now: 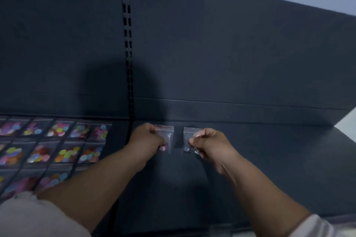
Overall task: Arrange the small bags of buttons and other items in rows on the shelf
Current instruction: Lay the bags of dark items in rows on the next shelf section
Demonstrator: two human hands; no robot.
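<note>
Pale fabric sleeves (28, 215) are seen at the two lower corners, from which both bare forearms are extended forward over a dark grey metal shelf (269, 159). At the left hand (147, 137), a small clear plastic zip bag with a red seal strip (167, 134) is gripped by curled fingers; pale pink items are seen at its lower edge. At the right hand (208, 143), a second small clear plastic zip bag (187, 139), holding dark items at its bottom, is pinched between thumb and fingers. Both bags are held side by side with a narrow gap between them, near the back of the right-hand shelf section, just in front of the dark grey back panel (231, 44); whether they are resting on the shelf cannot be told. On the left-hand section, clear bags of multicoloured round buttons (63, 140) are laid flat in rows, edge to edge. The two sections are divided by a dark slotted upright (127, 44). A rounded shadow (107, 86) is cast on the back panel above the hands.
</note>
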